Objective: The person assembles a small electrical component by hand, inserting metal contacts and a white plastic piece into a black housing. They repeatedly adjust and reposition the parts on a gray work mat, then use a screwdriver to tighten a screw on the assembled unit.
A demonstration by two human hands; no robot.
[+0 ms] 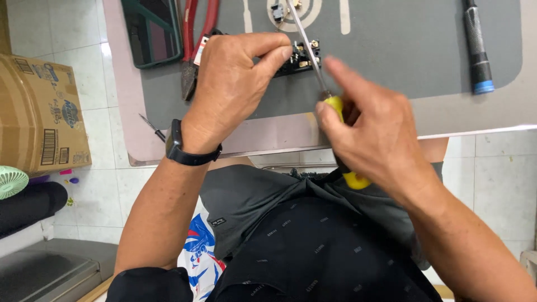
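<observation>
White tiled floor, small table (268, 142) with a pinkish rim and a grey mat (403, 50) on top, seen from above. Nearest the camera: dark shirt and lap, both forearms reaching up to the table edge. Right hand (372, 137) wraps a yellow-handled screwdriver (334, 103), fist closed on the handle, index finger stretched along toward the shaft; handle end pokes out below the palm. Metal shaft slants up and left, crossing over the black electrical part (299, 56) on the mat; the tip runs on past it toward the top edge, exact contact point can't be told. Left hand (235, 78), black watch (187, 148) on the wrist, sits just left of the part, thumb and forefinger pinched on its left edge, holding it down; the hand hides much of it. Further back: red-handled pliers (193, 45) beside the left hand, dark green tray (151, 31) at the far left corner, black grip with blue cap (477, 50) well apart at right. Off the table, left: cardboard box (39, 112), small green fan (10, 182).
</observation>
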